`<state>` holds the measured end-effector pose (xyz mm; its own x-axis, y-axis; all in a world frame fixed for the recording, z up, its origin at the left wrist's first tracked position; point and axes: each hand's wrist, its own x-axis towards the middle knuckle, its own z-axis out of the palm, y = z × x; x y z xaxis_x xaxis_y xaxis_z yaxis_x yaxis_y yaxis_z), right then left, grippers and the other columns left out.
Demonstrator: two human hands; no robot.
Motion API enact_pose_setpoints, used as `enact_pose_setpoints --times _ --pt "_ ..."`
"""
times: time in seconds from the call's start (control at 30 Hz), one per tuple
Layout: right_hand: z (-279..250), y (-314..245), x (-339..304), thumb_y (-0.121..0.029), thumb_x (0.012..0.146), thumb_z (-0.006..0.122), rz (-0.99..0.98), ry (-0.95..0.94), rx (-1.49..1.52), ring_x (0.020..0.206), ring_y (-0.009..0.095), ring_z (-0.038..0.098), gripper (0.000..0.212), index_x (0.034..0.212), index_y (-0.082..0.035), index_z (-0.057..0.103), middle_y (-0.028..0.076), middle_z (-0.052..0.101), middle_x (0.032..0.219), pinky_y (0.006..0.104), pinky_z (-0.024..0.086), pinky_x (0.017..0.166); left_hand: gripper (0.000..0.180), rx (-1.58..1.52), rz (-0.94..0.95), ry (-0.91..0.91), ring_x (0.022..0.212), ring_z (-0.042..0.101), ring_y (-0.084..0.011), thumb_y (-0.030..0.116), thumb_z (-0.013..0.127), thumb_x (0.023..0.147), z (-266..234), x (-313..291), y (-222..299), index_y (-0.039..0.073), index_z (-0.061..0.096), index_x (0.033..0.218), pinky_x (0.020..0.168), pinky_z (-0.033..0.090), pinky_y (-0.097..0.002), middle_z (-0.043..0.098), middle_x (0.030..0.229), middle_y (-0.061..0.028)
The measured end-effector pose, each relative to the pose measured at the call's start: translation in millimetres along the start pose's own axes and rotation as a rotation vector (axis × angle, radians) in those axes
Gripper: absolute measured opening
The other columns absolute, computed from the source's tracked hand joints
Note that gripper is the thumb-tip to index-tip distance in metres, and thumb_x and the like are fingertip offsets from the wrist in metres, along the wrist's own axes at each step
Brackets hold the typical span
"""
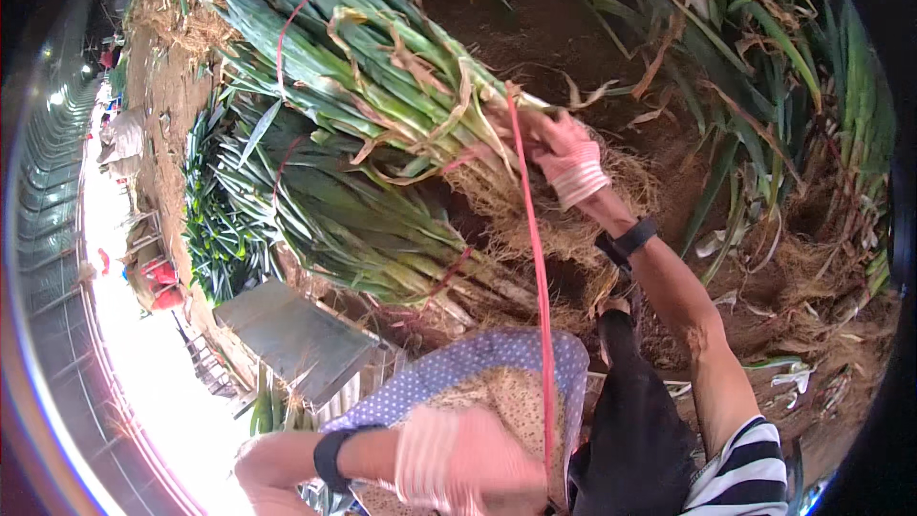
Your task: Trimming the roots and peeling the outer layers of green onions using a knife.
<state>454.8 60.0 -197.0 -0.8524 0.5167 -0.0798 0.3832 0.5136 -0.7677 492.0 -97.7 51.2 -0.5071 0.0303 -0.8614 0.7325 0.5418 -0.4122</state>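
Note:
A large bundle of green onions (382, 76) lies across the upper middle, its leafy tops to the upper left and its roots toward the right. My right hand (570, 158), in a pale glove with a striped cuff, is closed on the stalks near the root end. From there a red string (535, 239) runs taut down to my left hand (468, 463), also gloved. That hand is closed and slightly blurred at the bottom, gripping the string low down. A thinner red tie (287, 29) circles the leaves of the same bundle.
Below it lies a second tied bundle of green onions (373, 210). A grey metal sheet (296, 334) stands at the lower left. Loose onions (755, 105) cover the soil at the right. A blue polka-dot cloth (411, 377) and my dark trouser leg (635, 420) fill the near side.

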Motion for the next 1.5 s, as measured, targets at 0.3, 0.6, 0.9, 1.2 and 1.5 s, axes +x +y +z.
enact_pose_setpoints --times 0.3,0.6,0.9,1.2,1.5 --pt "-2 17 8 -0.019 0.073 0.067 0.073 -0.080 0.036 0.091 0.029 0.055 0.063 0.130 -0.022 0.039 0.017 0.050 0.104 0.0377 0.049 0.078 0.023 -1.829 1.428 0.583 0.081 0.054 -0.0161 0.020 0.041 0.090 -50 12 -310 0.005 0.058 0.090 0.073 0.045 -0.0295 0.056 0.078 -0.0072" --pt "15 40 18 -0.023 0.075 0.065 -0.063 0.005 0.128 0.106 0.030 0.052 0.053 0.125 -0.025 0.045 0.015 0.046 0.122 0.0361 0.044 0.088 0.010 -1.962 0.164 1.084 0.069 0.059 -0.0159 0.015 0.060 0.075 21 168 -186 0.005 0.060 0.077 0.057 0.047 -0.0257 0.061 0.076 -0.0070" --pt "24 44 18 -0.003 0.075 0.060 -0.090 0.027 0.227 0.106 0.016 0.049 0.051 0.123 -0.017 0.051 0.004 0.054 0.111 0.0233 0.035 0.092 0.037 -2.038 -0.656 0.579 0.053 0.050 -0.0164 0.030 0.066 0.074 224 213 -63 0.000 0.056 0.094 0.048 0.041 -0.0289 0.057 0.074 -0.0081" --pt "17 64 18 -0.006 0.079 0.059 -0.121 0.022 0.414 0.105 0.016 0.050 0.042 0.121 -0.012 0.053 0.003 0.055 0.115 0.0268 0.038 0.092 0.037 -1.575 -1.237 0.909 0.081 0.059 -0.0306 0.025 0.064 0.075 294 224 -21 -0.004 0.058 0.097 0.072 0.043 -0.0348 0.063 0.092 -0.0187" --pt "3 64 22 -0.001 0.081 0.055 -0.021 -0.056 0.474 0.103 0.014 0.051 0.045 0.125 -0.008 0.049 0.005 0.052 0.119 0.0244 0.037 0.091 0.036 -2.508 -0.507 0.339 0.083 0.049 -0.0203 0.028 0.053 0.084 308 249 -20 0.007 0.052 0.113 0.070 0.041 -0.0312 0.056 0.106 -0.0065"
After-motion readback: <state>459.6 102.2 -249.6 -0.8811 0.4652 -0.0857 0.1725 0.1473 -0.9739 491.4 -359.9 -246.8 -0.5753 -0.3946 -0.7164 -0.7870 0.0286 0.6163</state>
